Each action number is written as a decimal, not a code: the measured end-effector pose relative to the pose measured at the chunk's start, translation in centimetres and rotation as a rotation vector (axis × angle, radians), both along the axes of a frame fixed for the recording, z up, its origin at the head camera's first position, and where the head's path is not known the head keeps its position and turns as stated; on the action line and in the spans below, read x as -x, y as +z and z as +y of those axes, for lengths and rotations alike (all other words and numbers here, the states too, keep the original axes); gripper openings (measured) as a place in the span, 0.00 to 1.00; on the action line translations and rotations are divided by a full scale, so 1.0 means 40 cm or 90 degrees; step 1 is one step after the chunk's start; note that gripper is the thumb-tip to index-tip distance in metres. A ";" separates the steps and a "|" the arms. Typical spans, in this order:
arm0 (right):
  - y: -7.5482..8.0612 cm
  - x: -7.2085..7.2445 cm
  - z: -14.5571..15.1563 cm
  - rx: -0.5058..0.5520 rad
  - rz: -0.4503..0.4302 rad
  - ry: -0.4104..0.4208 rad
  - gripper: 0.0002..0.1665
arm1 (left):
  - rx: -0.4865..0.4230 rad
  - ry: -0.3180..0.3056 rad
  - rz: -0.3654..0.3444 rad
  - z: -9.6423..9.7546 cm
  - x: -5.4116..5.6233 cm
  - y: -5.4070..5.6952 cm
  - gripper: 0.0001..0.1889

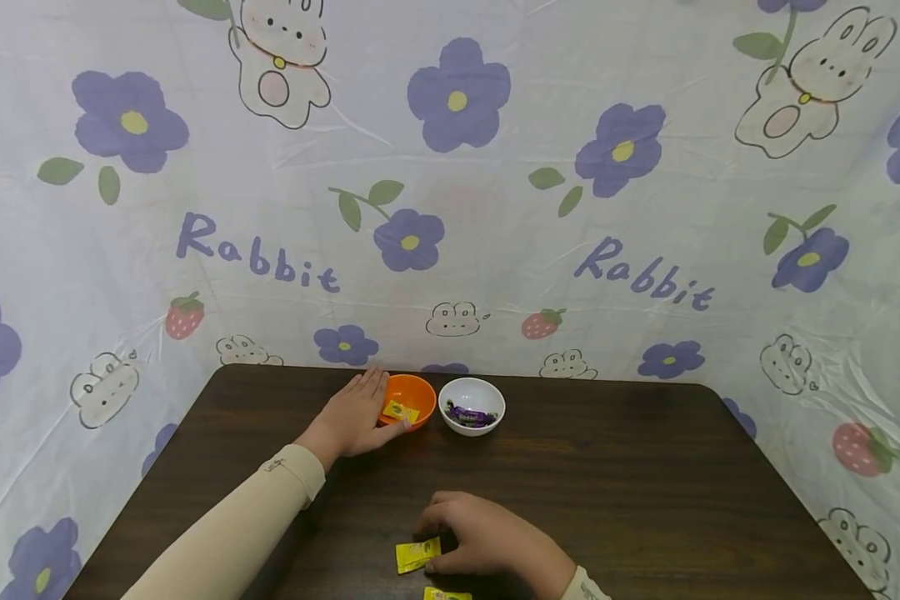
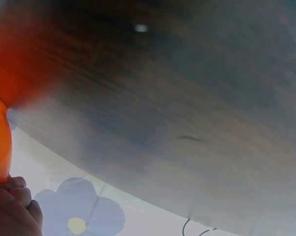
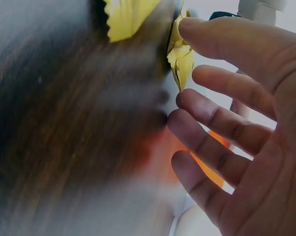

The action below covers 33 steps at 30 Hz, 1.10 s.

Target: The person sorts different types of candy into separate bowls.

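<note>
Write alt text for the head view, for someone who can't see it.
A person's right hand reaches to a yellow packet on a dark table, another packet nearby. The left hand touches an orange bowl containing yellow wrapping, beside a white bowl containing purple wrapping.

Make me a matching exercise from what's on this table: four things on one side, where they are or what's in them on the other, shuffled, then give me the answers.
Column one
1. Left hand
2. White bowl
3. Right hand
4. Orange bowl

Column two
A. Has purple-wrapped pieces inside
B. At a yellow packet lying on the table
C. Has small yellow wrapping inside
D. Against the side of a bowl

Right pairs
1-D, 2-A, 3-B, 4-C
</note>
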State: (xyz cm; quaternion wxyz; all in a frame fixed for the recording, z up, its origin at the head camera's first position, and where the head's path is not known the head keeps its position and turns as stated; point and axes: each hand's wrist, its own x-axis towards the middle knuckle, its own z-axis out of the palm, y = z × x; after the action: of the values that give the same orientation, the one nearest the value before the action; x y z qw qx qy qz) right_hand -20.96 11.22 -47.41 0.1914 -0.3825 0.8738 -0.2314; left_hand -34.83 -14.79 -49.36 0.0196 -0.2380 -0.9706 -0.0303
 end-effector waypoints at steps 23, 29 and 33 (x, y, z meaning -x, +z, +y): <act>-0.021 -0.004 -0.029 -0.024 0.036 0.026 0.15 | -0.018 0.001 -0.007 -0.006 -0.006 -0.004 0.53; -0.018 -0.003 -0.033 -0.027 0.042 0.031 0.13 | -0.019 -0.001 -0.008 -0.004 -0.002 -0.006 0.52; -0.013 -0.001 -0.035 -0.036 0.044 0.036 0.12 | -0.016 -0.001 -0.009 -0.001 -0.003 -0.001 0.52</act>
State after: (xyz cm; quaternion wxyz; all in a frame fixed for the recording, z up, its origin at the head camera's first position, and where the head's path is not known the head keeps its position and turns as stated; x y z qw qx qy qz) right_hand -20.93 9.81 -47.93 0.1783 -0.4090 0.8750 -0.1879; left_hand -34.71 -14.82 -49.41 0.0160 -0.2384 -0.9700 -0.0437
